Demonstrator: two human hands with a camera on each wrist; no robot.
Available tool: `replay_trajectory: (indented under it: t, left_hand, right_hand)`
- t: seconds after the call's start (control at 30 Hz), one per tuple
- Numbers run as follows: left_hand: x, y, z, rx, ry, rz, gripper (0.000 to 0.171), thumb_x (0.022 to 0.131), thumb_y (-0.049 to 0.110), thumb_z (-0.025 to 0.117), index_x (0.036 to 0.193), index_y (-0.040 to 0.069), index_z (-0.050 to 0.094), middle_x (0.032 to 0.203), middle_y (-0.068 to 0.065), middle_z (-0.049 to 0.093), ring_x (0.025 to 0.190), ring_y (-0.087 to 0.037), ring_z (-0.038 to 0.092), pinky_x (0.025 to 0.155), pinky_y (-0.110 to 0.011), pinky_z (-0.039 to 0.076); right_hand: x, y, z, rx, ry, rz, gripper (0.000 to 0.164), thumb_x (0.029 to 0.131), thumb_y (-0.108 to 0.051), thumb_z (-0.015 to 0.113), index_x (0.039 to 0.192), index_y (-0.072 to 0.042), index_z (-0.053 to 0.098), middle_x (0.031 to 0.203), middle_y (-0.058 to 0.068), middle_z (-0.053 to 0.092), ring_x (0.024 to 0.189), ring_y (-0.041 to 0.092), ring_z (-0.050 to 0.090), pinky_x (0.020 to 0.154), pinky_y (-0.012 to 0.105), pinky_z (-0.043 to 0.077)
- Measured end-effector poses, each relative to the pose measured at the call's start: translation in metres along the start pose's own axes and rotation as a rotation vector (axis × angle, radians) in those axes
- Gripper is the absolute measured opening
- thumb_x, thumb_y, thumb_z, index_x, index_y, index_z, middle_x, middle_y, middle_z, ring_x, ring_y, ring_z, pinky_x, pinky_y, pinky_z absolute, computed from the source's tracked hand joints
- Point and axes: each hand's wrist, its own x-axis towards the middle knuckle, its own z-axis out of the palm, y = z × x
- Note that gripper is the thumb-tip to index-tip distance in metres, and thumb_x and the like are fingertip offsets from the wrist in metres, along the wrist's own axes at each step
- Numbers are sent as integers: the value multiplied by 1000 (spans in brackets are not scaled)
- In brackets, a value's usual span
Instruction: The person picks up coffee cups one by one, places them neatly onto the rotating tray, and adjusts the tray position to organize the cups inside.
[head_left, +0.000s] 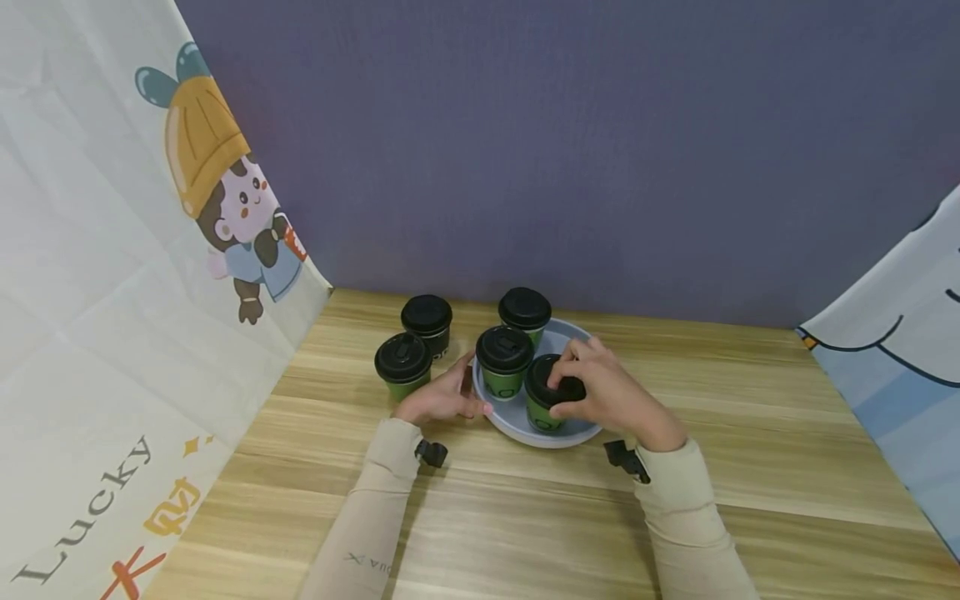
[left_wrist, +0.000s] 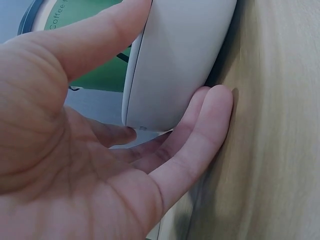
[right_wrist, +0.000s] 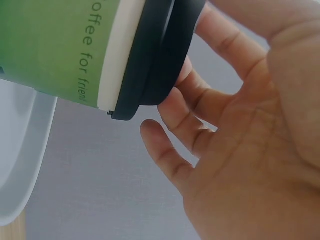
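Observation:
My left hand [head_left: 447, 396] grips the left edge of a round grey-white tray [head_left: 583, 431], thumb over the rim and fingers along its underside in the left wrist view. With my right hand [head_left: 607, 390] I hold a green paper coffee cup [head_left: 542, 412] by its black lid [right_wrist: 165, 55], near the tray's front. In the right wrist view the fingertips lie against the lid's top and edge, while the little finger stays off it. Two more lidded cups stand on the tray: a green one [head_left: 503, 379] at the left and another [head_left: 525, 307] at the back.
Left of the tray, a green lidded cup [head_left: 405, 375] and a darker lidded cup [head_left: 426, 315] stand on the wooden table [head_left: 480, 517]. A purple-grey partition [head_left: 570, 167] rises along the back edge. Printed white cloths [head_left: 97, 275] hang at both sides.

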Motion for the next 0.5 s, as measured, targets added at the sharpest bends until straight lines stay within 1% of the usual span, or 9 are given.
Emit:
replay_trajectory:
  t: [0.17, 0.37, 0.43, 0.5]
  left_hand:
    - [-1, 0, 1, -2, 5, -14, 114, 88, 12, 80, 165, 15, -5, 134, -18, 52, 98, -21, 57, 74, -29, 54]
    - [-2, 2, 1, -3, 14, -48, 111, 90, 11, 77, 165, 15, -5, 138, -18, 49, 104, -22, 55, 77, -29, 55]
    - [-2, 1, 0, -4, 10, -52, 110, 91, 11, 76, 165, 16, -5, 139, -18, 48, 103, -22, 55, 77, -30, 55]
    - [-2, 2, 0, -4, 8, -56, 109, 92, 11, 75, 165, 17, -5, 140, -18, 48, 103, -22, 55, 77, -30, 55]
  right_hand:
    - [0, -3, 1, -9, 1, 11, 30, 71, -27, 95, 92, -23, 74, 100, -3, 54, 95, 19, 40, 83, 37, 37]
    - [1, -5, 1, 7, -3, 17, 30, 72, -28, 94, 94, -24, 74, 100, -3, 55, 94, 18, 40, 85, 37, 37]
    - [0, -5, 1, 39, -8, 24, 28, 76, -30, 92, 96, -25, 73, 101, -3, 56, 96, 18, 42, 87, 39, 39]
    - [-1, -3, -2, 79, 6, 37, 22, 84, -31, 86, 97, -25, 70, 103, -4, 56, 98, 18, 43, 86, 39, 41]
